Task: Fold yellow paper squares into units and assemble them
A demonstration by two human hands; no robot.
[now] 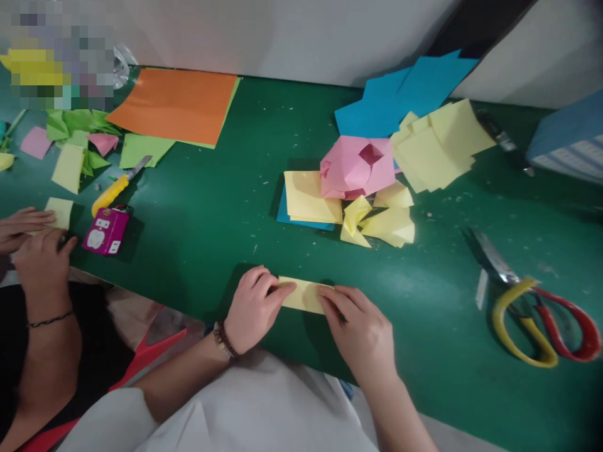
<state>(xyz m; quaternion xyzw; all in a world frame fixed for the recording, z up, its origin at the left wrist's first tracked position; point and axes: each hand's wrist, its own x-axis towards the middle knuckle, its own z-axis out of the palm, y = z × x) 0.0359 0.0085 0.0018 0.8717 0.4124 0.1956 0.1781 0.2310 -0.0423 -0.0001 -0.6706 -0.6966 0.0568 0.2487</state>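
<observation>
A folded strip of pale yellow paper (306,296) lies near the front edge of the green table (202,207). My left hand (254,309) pinches its left end, thumb on top. At the other end, the thumb and fingers of my right hand (360,326) close on the paper. Beyond my hands sits a stack of yellow paper squares (311,199) over a blue sheet (282,210). A pink folded paper shape (351,169) rests against that stack, with yellow folded paper pieces (389,223) beside it.
Scissors (513,282) with yellow and red handles lie on the right, near blue sheets (400,94) and yellow sheets (438,147). To the left are an orange sheet (179,103), a yellow cutter knife (117,188), a purple box (107,231), and another person's hands (44,251) on yellow paper.
</observation>
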